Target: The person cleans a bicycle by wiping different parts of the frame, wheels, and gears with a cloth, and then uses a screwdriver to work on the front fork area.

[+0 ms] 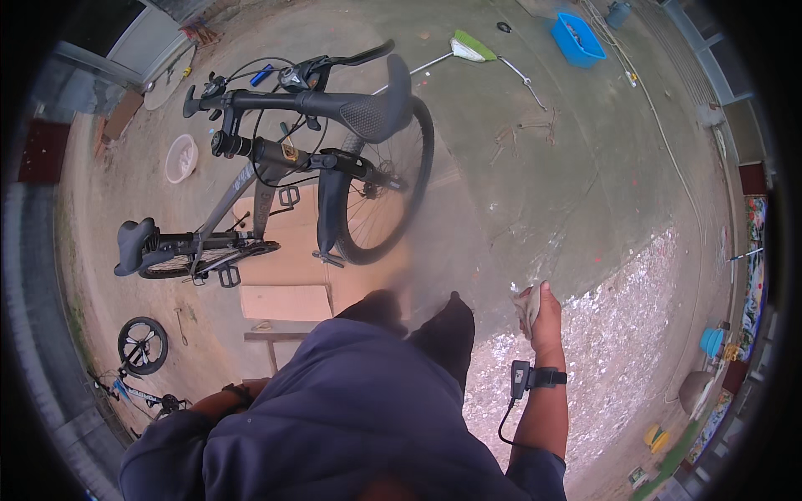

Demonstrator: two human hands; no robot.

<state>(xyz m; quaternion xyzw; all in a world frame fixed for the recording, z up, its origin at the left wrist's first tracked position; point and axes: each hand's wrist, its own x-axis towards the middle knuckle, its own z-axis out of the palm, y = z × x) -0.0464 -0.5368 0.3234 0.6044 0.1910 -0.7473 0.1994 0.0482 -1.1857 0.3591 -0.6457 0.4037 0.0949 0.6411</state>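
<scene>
A crumpled grey rag (527, 306) was bunched in the person's right hand (543, 316), its long axis running roughly up and down in the view, with a loose end poking out above the fist toward the far side of the concrete yard floor (535, 184). The right hand was clenched around it, fingers wrapped over the cloth, held out in front of the body and to the right of the dark trouser legs. A black strap with a small black device and a trailing cable (528, 378) sat on that wrist.

The left hand (227, 401) lay low against the person's left side, mostly hidden by the dark blue jacket; whether it was clenched or slack could not be told. It was well apart from the rag.

Ahead and to the left of the rag, well apart from it, a grey bicycle with black drop handlebars (276, 159) stood upside down on flat sheets of brown cardboard (288, 284), its front wheel toward the middle of the floor. A white round bowl (180, 158) lay beyond it near the left edge of the yard. A green-headed broom (468, 48) and a blue plastic crate (578, 38) lay toward the far edge.
</scene>
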